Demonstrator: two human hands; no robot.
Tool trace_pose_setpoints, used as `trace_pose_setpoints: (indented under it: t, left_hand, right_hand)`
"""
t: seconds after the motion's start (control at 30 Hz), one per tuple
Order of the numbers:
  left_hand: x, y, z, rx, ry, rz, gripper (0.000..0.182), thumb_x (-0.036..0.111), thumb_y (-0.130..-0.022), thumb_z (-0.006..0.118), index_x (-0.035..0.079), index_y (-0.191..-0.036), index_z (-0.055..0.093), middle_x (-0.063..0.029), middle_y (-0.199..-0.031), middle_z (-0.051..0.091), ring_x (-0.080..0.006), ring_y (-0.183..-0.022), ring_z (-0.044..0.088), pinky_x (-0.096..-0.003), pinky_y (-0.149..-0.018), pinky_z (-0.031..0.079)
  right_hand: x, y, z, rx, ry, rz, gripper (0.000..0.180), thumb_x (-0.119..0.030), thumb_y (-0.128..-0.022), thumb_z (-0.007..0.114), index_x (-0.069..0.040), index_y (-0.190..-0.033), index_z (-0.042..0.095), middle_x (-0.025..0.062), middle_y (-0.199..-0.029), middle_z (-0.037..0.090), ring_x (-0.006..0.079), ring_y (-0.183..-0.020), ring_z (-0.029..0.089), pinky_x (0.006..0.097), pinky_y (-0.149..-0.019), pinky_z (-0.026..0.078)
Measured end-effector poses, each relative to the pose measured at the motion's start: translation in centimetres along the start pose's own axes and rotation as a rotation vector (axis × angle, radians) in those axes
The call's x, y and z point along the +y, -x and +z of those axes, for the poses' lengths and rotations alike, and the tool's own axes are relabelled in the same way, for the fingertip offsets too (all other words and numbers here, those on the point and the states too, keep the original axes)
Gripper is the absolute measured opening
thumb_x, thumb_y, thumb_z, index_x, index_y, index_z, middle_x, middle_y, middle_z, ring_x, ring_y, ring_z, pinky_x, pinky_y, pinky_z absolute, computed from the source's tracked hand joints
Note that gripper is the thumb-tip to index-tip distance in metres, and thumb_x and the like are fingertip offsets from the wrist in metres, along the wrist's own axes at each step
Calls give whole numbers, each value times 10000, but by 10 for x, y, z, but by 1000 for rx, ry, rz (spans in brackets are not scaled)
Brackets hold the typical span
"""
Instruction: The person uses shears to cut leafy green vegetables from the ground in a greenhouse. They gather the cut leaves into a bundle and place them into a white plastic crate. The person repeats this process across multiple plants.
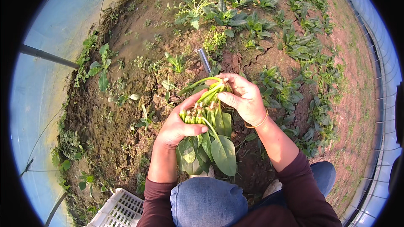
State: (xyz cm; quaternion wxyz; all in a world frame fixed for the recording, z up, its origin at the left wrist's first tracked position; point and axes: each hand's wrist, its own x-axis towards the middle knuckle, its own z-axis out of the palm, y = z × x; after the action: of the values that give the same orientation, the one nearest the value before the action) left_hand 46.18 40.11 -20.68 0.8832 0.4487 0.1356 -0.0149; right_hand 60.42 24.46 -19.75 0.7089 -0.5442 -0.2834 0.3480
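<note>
My left hand [178,125] grips a bunch of cut spinach [202,151], its pale stem ends up between thumb and fingers and its broad leaves hanging down over my knee. Just to the right and above, my right hand [243,96] pinches another spinach plant [214,90] by its root end, with the stems slanting left against the bunch. Behind my right hand, a shiny metal blade or tube [204,60] sticks up from the soil; its lower end is hidden.
A white slatted plastic crate [121,209] stands at my lower left. Spinach plants [296,44] grow in rows to the right, beside a bare dirt path [350,78]. Greenhouse film [47,78] with a grey pole [49,56] borders the left side. Weeds [189,9] grow farther ahead.
</note>
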Motion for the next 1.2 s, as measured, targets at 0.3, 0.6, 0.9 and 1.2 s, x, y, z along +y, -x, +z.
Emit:
trace_pose_setpoints:
  t: [0.3, 0.6, 0.9, 1.2]
  left_hand:
    - [-2, 5, 1, 100, -312, 270, 739, 44, -624, 849, 33, -1302, 556, -63, -1195, 604, -146, -1092, 563, -305, -985, 427]
    - [-24, -27, 15, 389, 127, 130, 498, -109, -699, 671, 15, -1175, 600, -63, -1051, 663, -147, -928, 638, -277, -855, 509]
    - [-11, -21, 1, 27, 9, 22, 1016, 145, -584, 895, -21, -1408, 324, -85, -1307, 504, -194, -1198, 495, -338, -1040, 388]
    - [-37, -10, -24, 254, 102, 191, 661, 185, -637, 770, -32, -1211, 523, -123, -1076, 638, -225, -953, 634, -353, -903, 508]
  right_hand:
    - [-61, 6, -11, -165, 769, 148, 335, -101, -877, 640, 41, -1174, 583, 101, -1182, 529, 224, -1106, 546, 329, -982, 416]
    - [38, 17, 25, -52, 130, 87, 1108, -462, -754, 762, -10, -1501, 79, 161, -1446, 366, 217, -1332, 360, 354, -1100, 297]
    - [25, 6, 17, -92, 167, 219, 1220, -104, -577, 848, -79, -1509, 61, 114, -1447, 345, 217, -1337, 355, 358, -1117, 290]
    - [29, -21, 29, -360, 352, 287, 1235, -485, -694, 812, -28, -1503, -2, 234, -1410, 411, 291, -1294, 435, 372, -1094, 320]
